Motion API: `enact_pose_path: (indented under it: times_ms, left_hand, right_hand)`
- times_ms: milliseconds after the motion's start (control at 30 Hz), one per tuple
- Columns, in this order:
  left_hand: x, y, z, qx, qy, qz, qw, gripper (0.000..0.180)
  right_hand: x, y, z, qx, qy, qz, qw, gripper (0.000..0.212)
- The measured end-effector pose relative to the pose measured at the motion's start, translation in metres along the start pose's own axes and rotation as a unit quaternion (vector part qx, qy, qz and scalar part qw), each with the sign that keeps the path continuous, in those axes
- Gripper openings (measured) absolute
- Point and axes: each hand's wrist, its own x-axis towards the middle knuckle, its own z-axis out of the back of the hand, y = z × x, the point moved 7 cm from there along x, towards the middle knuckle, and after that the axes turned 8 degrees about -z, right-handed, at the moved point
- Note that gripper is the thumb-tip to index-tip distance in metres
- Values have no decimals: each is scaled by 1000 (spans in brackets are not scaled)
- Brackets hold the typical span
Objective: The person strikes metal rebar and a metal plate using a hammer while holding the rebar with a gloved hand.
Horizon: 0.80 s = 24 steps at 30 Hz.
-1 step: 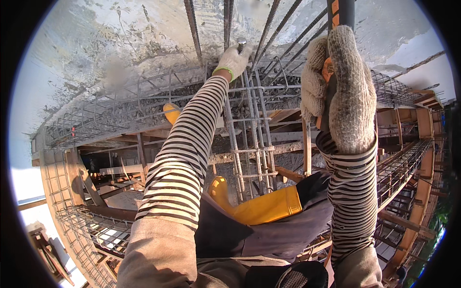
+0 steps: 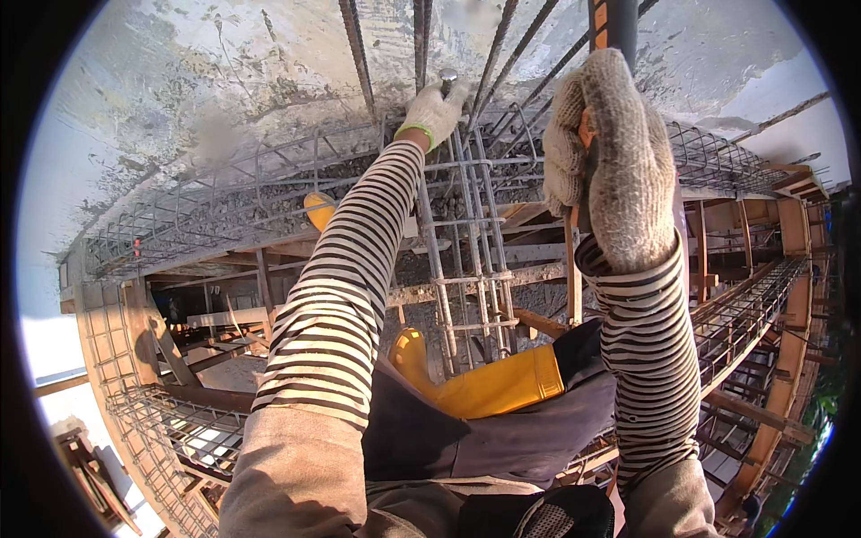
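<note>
My left hand, in a pale knit glove with a green cuff, is at the foot of the stained concrete wall. Its fingers are closed round a metal chisel; only the round top shows, and the lower part is hidden. Nearer the camera, at the right, my gloved right hand is wrapped round the black-and-orange handle of a hammer. The handle points upward, and the tool's head is outside the view. Ribbed steel bars rise close beside my left hand.
A rebar cage runs down below my left hand, and another rebar cage follows the wall's base. My yellow boot is among the bars. Timber formwork and more rebar cages stand at the right.
My right hand and the hammer have shifted a little to the left. My left hand stays almost where it was, with the chisel still in its fingers.
</note>
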Motion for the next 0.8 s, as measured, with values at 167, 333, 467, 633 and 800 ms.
enact_pose_path:
  times_ms: [167, 333, 467, 633, 800]
  left_hand:
    - [2, -3, -7, -68, 47, 11, 997, 59]
    - [-2, -7, -9, -24, 48, 34, 998, 80]
    - [3, 5, -7, 47, -22, -10, 999, 79]
    - [12, 22, -15, -46, 26, -6, 999, 62]
    - [-67, 36, -20, -224, 44, 51, 972, 55]
  right_hand:
    - [19, -80, 16, -308, -24, -319, 896, 64]
    - [-6, -41, 23, -135, -56, -252, 957, 53]
    - [7, -39, 7, -86, -25, -141, 986, 53]
    - [11, -92, 31, -172, -22, -333, 927, 55]
    - [-73, -118, 62, 15, -45, -376, 925, 52]
